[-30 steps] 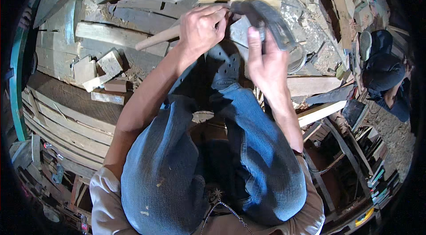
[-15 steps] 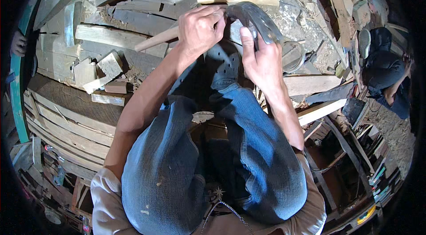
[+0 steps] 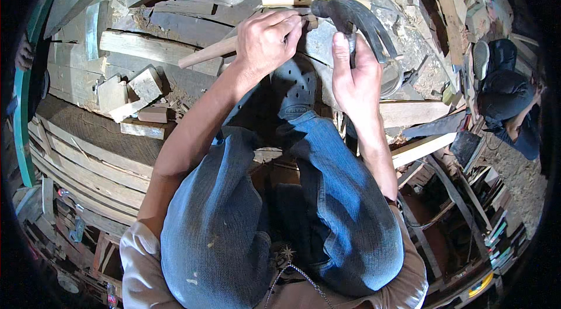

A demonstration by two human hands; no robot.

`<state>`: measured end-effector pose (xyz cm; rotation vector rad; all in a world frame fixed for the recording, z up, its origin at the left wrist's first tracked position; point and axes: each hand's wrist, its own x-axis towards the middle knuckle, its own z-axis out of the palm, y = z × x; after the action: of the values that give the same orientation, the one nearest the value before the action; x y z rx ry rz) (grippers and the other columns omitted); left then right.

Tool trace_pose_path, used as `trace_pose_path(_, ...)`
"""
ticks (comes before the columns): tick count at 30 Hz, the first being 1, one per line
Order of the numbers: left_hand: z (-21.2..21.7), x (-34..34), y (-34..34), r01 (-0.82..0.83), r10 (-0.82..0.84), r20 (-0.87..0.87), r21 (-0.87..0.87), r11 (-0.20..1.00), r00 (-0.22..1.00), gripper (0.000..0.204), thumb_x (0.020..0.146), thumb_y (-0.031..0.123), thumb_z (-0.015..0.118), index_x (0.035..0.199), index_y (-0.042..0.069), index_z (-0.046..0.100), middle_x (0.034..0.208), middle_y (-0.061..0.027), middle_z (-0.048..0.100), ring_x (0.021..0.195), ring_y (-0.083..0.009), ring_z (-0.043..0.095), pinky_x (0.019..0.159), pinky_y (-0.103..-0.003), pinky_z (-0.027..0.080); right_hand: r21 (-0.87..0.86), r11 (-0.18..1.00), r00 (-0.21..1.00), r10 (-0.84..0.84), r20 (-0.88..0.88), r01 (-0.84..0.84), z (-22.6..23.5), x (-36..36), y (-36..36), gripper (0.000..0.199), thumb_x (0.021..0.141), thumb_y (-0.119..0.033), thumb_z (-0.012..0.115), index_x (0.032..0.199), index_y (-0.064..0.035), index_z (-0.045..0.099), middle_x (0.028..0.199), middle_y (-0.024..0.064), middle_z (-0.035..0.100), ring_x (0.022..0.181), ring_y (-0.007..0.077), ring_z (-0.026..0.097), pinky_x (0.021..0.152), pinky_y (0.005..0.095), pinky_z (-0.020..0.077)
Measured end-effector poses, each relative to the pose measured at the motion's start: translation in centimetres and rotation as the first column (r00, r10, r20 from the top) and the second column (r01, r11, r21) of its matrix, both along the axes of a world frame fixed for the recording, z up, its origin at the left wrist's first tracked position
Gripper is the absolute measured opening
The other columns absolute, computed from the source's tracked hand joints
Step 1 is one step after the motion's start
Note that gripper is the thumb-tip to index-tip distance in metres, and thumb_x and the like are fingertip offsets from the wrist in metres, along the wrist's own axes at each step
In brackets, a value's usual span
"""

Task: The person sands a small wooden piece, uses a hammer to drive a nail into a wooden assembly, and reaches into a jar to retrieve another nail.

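My left hand (image 3: 266,40) is closed around a pale wooden handle (image 3: 209,52), which slants down to the left. The handle's brownish far end (image 3: 312,21) pokes out past my fingers, and a thin greyish bit shows by my fingertips, too small to name. My right hand (image 3: 359,72) grips a dark claw hammer (image 3: 353,17) close under its head, thumb up along the neck. Its claws curve down to the right, and its face points left toward the handle's end, a small gap apart. A dark strip shows beside my right wrist; I cannot tell if it belongs to the hammer.
Boards and scraps lie around my clogs (image 3: 295,84), with wood blocks (image 3: 131,93) at left. A round clear-rimmed container (image 3: 392,78) stands by my right hand. Another person (image 3: 508,93) crouches at far right; a person's hand (image 3: 25,55) shows near a green beam (image 3: 23,128).
The hammer has moved right, away from the wooden handle's end, which now shows. My right hand has shifted slightly right with it. My left hand has hardly moved.
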<state>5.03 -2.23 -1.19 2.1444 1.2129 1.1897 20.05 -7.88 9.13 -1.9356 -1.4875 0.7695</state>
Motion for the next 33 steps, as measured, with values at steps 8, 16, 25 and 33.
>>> trace_pose_path(8, 0.4, -0.2, 0.0, 0.002, 0.0, 0.038, -0.059, 0.998, 0.999, 0.014, 0.076, 0.012, 0.079, 0.088, 0.004, 0.076, 0.09, -0.0087, 0.075, 0.081, -0.023, 0.074, 0.074, -0.032, 0.059, -0.075, 0.997, 1.0, -0.011, -0.01, 0.01, -1.3, 0.7, -1.2, 0.03, 0.101, -0.028, 0.056, 0.108, 0.0007, 0.064, 0.093, 0.0119, 0.062, 0.088, 0.0236, 0.057, 0.079, 0.0357, 0.0466)
trace_pose_path(16, 0.3, -0.4, 0.4, 0.002, 0.008, 0.046, -0.215, 0.977, 0.999, 0.023, 0.073, 0.015, 0.084, 0.093, 0.005, 0.077, 0.095, -0.0103, 0.075, 0.086, -0.0219, 0.075, 0.076, -0.031, 0.06, 0.032, 0.999, 0.998, 0.039, -0.04, -0.037, -2.0, 1.0, -1.3, 0.031, 0.104, -0.026, 0.054, 0.115, 0.0012, 0.062, 0.088, 0.0035, 0.063, 0.084, 0.0103, 0.053, 0.079, 0.0269, 0.045)
trace_pose_path(25, 0.2, -0.5, -0.1, 0.02, -0.023, -0.012, -0.167, 0.986, 1.0, 0.023, 0.07, 0.015, 0.085, 0.09, 0.007, 0.078, 0.095, -0.0085, 0.075, 0.086, -0.0216, 0.074, 0.076, -0.031, 0.061, 0.1, 0.991, 0.996, 0.093, 0.001, -0.093, -1.2, 0.4, -0.8, 0.028, 0.098, -0.022, 0.06, 0.112, 0.0017, 0.066, 0.099, 0.02, 0.07, 0.091, 0.0334, 0.068, 0.082, 0.0413, 0.0525)
trace_pose_path(33, 0.1, -0.5, 0.4, 0.017, -0.026, -0.135, -0.071, 0.997, 0.991, 0.025, 0.071, 0.023, 0.085, 0.091, 0.009, 0.079, 0.094, -0.0085, 0.075, 0.084, -0.0211, 0.074, 0.074, -0.033, 0.061, 0.249, 0.953, 0.983, 0.154, 0.1, -0.174, -1.6, -0.2, -0.5, 0.025, 0.098, -0.02, 0.06, 0.109, 0.0012, 0.066, 0.095, 0.0207, 0.069, 0.084, 0.0377, 0.068, 0.075, 0.0429, 0.053)
